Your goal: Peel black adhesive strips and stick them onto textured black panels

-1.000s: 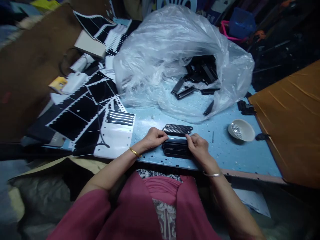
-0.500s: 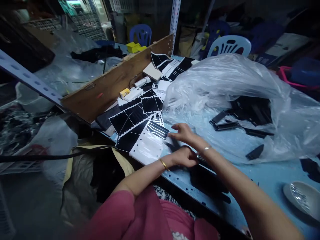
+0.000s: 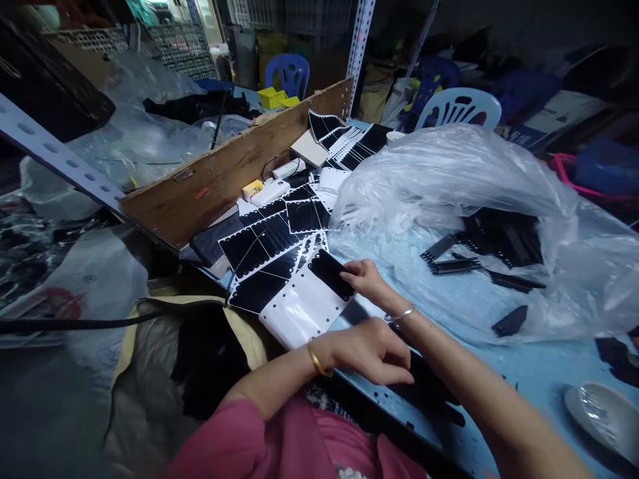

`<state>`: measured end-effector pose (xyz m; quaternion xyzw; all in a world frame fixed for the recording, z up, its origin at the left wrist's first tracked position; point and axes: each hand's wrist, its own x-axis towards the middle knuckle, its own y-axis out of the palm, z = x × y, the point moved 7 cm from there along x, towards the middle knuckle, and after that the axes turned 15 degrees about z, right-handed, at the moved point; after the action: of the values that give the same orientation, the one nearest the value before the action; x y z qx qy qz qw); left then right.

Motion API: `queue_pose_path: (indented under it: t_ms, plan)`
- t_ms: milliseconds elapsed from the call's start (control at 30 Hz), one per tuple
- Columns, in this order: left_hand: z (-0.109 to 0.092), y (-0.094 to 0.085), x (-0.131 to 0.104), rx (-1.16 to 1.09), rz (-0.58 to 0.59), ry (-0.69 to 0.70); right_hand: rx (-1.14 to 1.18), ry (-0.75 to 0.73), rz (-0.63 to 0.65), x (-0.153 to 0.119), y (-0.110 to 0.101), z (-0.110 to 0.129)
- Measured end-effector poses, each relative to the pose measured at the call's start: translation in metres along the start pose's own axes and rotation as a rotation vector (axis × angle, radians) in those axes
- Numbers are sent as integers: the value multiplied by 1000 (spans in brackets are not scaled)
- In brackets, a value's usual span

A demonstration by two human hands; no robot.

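My right hand (image 3: 367, 279), with a silver bangle at the wrist, pinches the near right edge of a flat black rectangular piece (image 3: 330, 271). That piece lies over the end of a white sheet (image 3: 302, 306) with black dots along its edges. Closer to my body, my left hand (image 3: 372, 349) hovers low at the table edge, a gold bangle on its wrist. Its fingers curl inward and their tips are partly hidden, so anything held there cannot be made out. Just right of it lies a long dark flat item (image 3: 434, 382) on the blue table (image 3: 499, 379).
Black-and-white sheets (image 3: 264, 246) spread leftward before a wooden board (image 3: 239, 156). A large clear plastic bag (image 3: 429, 166) with black pieces (image 3: 509, 236) covers the table's right side. A white dish (image 3: 604, 419) stands at the right. An open sack (image 3: 150, 386) is at lower left.
A solid black piece now covers the sheet's end where black strips with white lines showed. My right hand has closed on its edge. My left hand has moved slightly toward my body.
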<state>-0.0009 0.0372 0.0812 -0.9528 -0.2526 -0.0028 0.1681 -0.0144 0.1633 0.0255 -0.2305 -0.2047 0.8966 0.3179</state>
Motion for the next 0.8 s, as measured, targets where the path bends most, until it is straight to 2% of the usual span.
queue_pose_path:
  t_ms: [33,100,133,167,200,233,300,367,433,533,667,733,800]
  plan:
    - [-14,-17,-14,-13,-164,12,65,-20,-10,-16,-2,2]
    - [-32,-60,-57,61,-684,-55,244,-66,-15,-51,-3,6]
    - [-39,-75,-83,137,-946,-116,336,-82,-12,-70,-1,9]
    - [-43,-83,-102,205,-1108,-173,408,-89,-6,-88,1,12]
    - [-43,-87,-114,228,-1185,-222,456,-91,-5,-107,4,15]
    - [-39,-86,-119,205,-1184,-258,492,-95,-3,-124,8,18]
    - [-21,-73,-113,11,-1019,-279,542,-95,-3,-154,18,20]
    - [-4,-43,-97,-302,-820,-243,578,-79,-9,-179,29,15]
    - [5,-7,-85,-586,-720,-197,552,-75,-58,-202,36,6]
    - [10,42,-71,-803,-698,-193,283,-110,-237,-241,39,-4]
    - [8,92,-51,-963,-635,-204,-305,-175,-553,-301,48,7]
    - [2,111,-36,-1023,-572,-191,-441,-192,-649,-325,57,14]
    - [-8,124,-19,-1050,-492,-170,-425,-204,-692,-343,63,17]
